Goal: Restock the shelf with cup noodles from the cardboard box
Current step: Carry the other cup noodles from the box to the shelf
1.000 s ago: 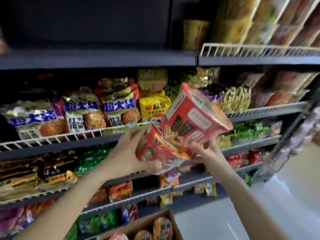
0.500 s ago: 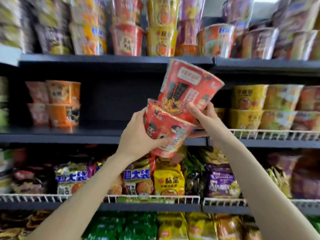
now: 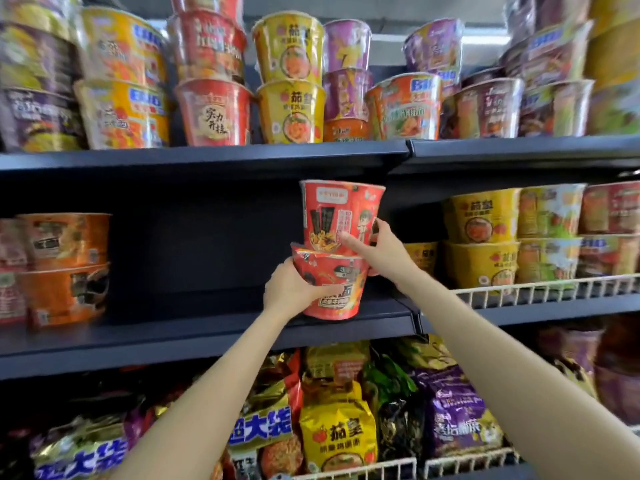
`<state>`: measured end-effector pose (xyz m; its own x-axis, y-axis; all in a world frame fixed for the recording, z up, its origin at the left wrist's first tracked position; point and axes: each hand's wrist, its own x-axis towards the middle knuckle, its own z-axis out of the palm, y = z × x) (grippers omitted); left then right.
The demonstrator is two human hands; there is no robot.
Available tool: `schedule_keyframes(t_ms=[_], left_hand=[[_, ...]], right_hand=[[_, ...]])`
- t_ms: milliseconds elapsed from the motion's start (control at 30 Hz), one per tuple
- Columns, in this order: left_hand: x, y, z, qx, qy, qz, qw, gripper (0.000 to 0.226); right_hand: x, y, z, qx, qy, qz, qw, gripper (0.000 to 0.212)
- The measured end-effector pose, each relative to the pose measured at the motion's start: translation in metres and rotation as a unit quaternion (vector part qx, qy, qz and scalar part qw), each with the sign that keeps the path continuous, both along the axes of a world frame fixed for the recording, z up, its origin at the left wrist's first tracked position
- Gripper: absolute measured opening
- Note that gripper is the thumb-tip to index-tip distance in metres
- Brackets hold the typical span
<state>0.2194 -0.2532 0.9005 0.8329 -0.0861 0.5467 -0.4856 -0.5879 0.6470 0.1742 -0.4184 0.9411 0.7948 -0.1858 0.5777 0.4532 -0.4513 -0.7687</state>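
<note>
Two red cup noodles, stacked upright, stand at the front edge of the dark middle shelf (image 3: 207, 327). The left hand (image 3: 289, 289) grips the lower cup (image 3: 337, 289); the right hand (image 3: 377, 249) pinches the upper cup (image 3: 337, 211). Yellow cups (image 3: 481, 237) sit just beside them to the right.

Yellow cups (image 3: 290, 110) on top shelf and yellow packet (image 3: 337, 436) below both read "茄皇". Red top-shelf cup (image 3: 215, 114) read "实力开挂". Orange-yellow cup (image 3: 121, 112) carried blue "BIG"; so did the orange cup (image 3: 403, 107). Blue-banded packet (image 3: 259, 427) read "超大装". Print on the two hand-held red cups was too blurred to read.
</note>
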Motion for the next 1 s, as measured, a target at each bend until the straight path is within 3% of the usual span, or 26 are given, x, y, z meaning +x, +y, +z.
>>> schedule_keyframes(t_ms=[67,200,267,467,600,700,767,867,1000], left_hand=[[0.020,-0.010,0.001,0.000,0.010,0.013,1.000,0.086],[0.053,-0.030,0.000,-0.025,0.050,-0.026,0.998,0.074],[0.064,-0.035,-0.001,-0.033,0.063,-0.061,0.996,0.067],[0.093,-0.028,-0.008,0.025,0.069,-0.042,0.996,0.067],[0.080,-0.013,-0.023,0.161,0.046,-0.017,0.986,0.068],[0.062,0.001,-0.031,0.253,-0.009,-0.005,0.968,0.054],[0.047,0.010,-0.035,0.258,-0.065,-0.025,0.964,0.045],[0.018,0.019,-0.044,0.198,-0.192,-0.043,0.960,0.031],[-0.023,0.029,-0.080,0.116,-0.375,-0.042,0.919,0.020]], right_hand=[[0.019,-0.004,-0.017,-0.025,-0.058,-0.049,0.997,0.067],[0.057,-0.012,-0.042,-0.256,-0.098,-0.135,0.952,0.052],[0.075,-0.014,-0.045,-0.328,-0.097,-0.182,0.922,0.046],[0.125,-0.022,-0.043,-0.400,-0.051,-0.329,0.854,0.050],[0.149,-0.023,-0.042,-0.398,-0.061,-0.372,0.837,0.042],[0.141,-0.021,-0.048,-0.381,-0.059,-0.349,0.854,0.047],[0.118,-0.016,-0.056,-0.370,-0.088,-0.337,0.861,0.041],[0.069,-0.007,-0.077,-0.333,-0.187,-0.277,0.882,0.030],[-0.004,0.012,-0.124,-0.280,-0.270,-0.190,0.901,0.025]])
